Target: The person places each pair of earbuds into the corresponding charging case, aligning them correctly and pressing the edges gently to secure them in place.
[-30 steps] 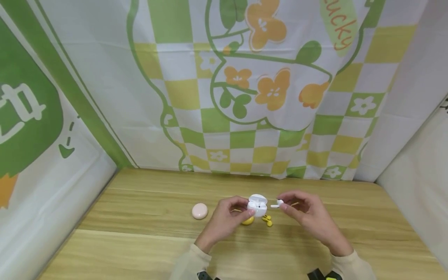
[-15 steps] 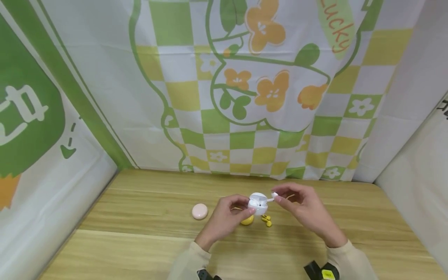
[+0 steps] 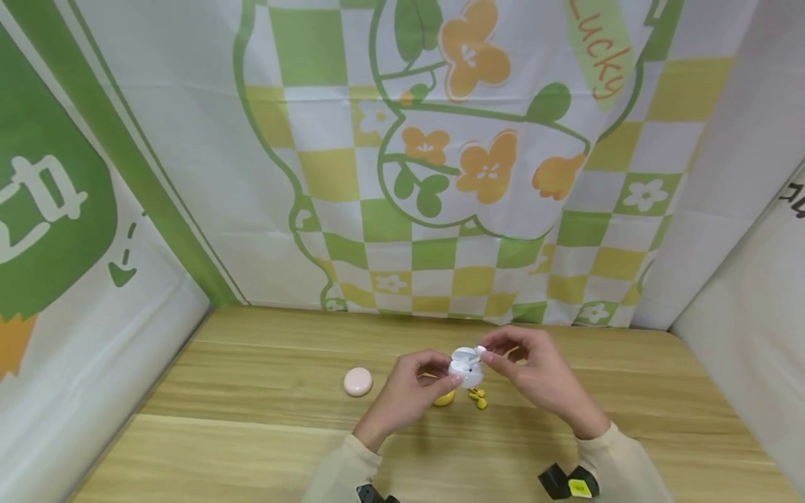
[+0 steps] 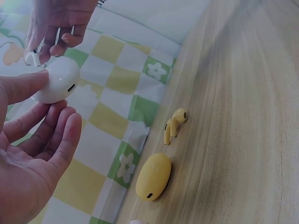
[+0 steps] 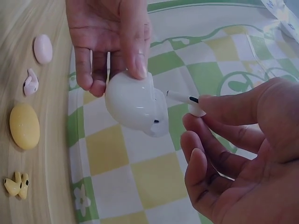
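Above the table, my left hand (image 3: 405,395) grips a white earbud charging case (image 3: 467,377) with its lid raised. Thumb and fingers hold its sides. One white earbud (image 5: 155,122) seems to sit inside, mostly hidden. Between thumb and index finger, my right hand (image 3: 544,374) pinches a second white earbud (image 5: 180,96). Its stem points at the case's opening, with a small gap showing in the right wrist view. Below the hands lie a yellow charging case (image 4: 154,177) and a pair of yellow earbuds (image 4: 175,125).
A pink charging case (image 3: 358,381) lies on the wooden table (image 3: 264,363), left of my left hand. Pink earbuds (image 5: 31,83) rest between the pink and yellow cases. Behind the table hangs a checked, flowered cloth (image 3: 434,251).
My right hand has moved left with its earbud, bringing it from well beside the white case up to the opening. My left hand and the case have barely moved.
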The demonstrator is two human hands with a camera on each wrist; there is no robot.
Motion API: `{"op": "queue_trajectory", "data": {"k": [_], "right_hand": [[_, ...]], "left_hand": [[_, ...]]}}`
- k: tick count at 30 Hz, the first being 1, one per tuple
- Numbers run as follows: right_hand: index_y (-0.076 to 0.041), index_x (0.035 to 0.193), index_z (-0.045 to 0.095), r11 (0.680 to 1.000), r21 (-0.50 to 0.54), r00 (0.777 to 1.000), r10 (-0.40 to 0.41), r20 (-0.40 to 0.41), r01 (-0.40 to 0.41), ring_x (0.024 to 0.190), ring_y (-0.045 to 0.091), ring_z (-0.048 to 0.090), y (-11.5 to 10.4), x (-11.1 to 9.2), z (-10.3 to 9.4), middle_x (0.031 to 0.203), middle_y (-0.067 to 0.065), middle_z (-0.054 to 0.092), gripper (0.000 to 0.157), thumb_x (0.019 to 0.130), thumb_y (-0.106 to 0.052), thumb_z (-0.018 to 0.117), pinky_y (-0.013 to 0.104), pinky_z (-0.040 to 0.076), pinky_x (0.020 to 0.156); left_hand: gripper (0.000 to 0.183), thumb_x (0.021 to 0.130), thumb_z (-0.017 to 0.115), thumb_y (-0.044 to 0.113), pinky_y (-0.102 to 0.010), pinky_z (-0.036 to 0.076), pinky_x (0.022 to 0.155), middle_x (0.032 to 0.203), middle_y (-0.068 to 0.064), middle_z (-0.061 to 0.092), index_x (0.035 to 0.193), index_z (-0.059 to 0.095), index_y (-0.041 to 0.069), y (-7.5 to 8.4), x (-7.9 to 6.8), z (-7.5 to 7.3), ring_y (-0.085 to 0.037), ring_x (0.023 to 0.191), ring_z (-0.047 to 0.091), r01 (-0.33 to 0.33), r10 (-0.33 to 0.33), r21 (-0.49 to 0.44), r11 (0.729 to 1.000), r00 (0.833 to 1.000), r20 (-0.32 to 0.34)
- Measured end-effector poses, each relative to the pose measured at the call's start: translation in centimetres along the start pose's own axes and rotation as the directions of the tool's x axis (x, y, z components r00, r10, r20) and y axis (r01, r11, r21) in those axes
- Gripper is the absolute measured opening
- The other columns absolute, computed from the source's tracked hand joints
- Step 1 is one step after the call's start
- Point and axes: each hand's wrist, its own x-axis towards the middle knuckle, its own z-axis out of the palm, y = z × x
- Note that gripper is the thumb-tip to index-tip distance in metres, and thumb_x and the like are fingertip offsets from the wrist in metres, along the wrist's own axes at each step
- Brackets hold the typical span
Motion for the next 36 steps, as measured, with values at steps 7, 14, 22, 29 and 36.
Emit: {"op": "queue_trajectory", "data": {"k": [7,14,22,29,36], "right_hand": [[-0.006,0.100,0.075,0.999,-0.018,0.999,-0.041,0.003,0.041,0.081,0.015,0.061,0.0,0.2,0.5,0.089,-0.002,0.071,0.009,0.091,-0.004,0.075,0.028,0.052,0.070],[-0.007,0.097,0.075,0.997,-0.048,0.998,-0.063,0.003,0.063,0.079,0.013,0.060,0.1,0.3,0.9,0.087,-0.004,0.070,0.008,0.090,-0.003,0.075,0.028,0.051,0.067],[-0.009,0.096,0.077,0.995,-0.094,0.999,-0.045,0.017,0.047,0.078,0.012,0.060,0.2,0.5,1.1,0.088,-0.006,0.071,0.008,0.091,-0.004,0.075,0.027,0.050,0.067],[-0.010,0.095,0.077,0.991,-0.125,0.998,-0.057,0.008,0.057,0.078,0.011,0.060,0.1,0.5,1.3,0.088,-0.006,0.070,0.008,0.090,-0.004,0.076,0.029,0.051,0.067],[-0.013,0.097,0.079,0.979,-0.175,0.995,-0.101,0.019,0.103,0.078,0.009,0.059,0.2,0.4,1.3,0.090,-0.007,0.068,0.011,0.090,-0.004,0.076,0.030,0.051,0.067]], "left_hand": [[0.022,0.094,0.073,0.009,-0.026,0.057,0.084,0.103,-0.011,0.069,0.110,0.069,-0.005,0.1,0.1,0.1,-0.017,0.094,0.065,0.002,-0.002,0.006,1.000,1.000,0.004],[0.022,0.094,0.073,0.008,-0.025,0.057,0.082,0.103,-0.013,0.069,0.110,0.069,-0.006,0.3,0.0,0.2,-0.019,0.095,0.064,-0.004,0.004,0.000,1.000,1.000,0.005],[0.021,0.095,0.072,0.009,-0.025,0.057,0.081,0.103,-0.012,0.069,0.110,0.069,-0.006,0.3,-0.1,0.2,-0.019,0.094,0.064,0.007,-0.007,-0.012,1.000,1.000,0.020],[0.021,0.095,0.072,0.009,-0.026,0.057,0.082,0.104,-0.013,0.069,0.110,0.068,-0.006,0.3,-0.1,0.3,-0.020,0.096,0.065,0.003,-0.003,-0.018,1.000,1.000,0.024],[0.022,0.095,0.071,0.009,-0.026,0.057,0.082,0.105,-0.013,0.069,0.111,0.068,-0.006,0.4,-0.1,0.3,-0.021,0.097,0.065,0.003,-0.003,-0.021,1.000,1.000,0.030]]}}
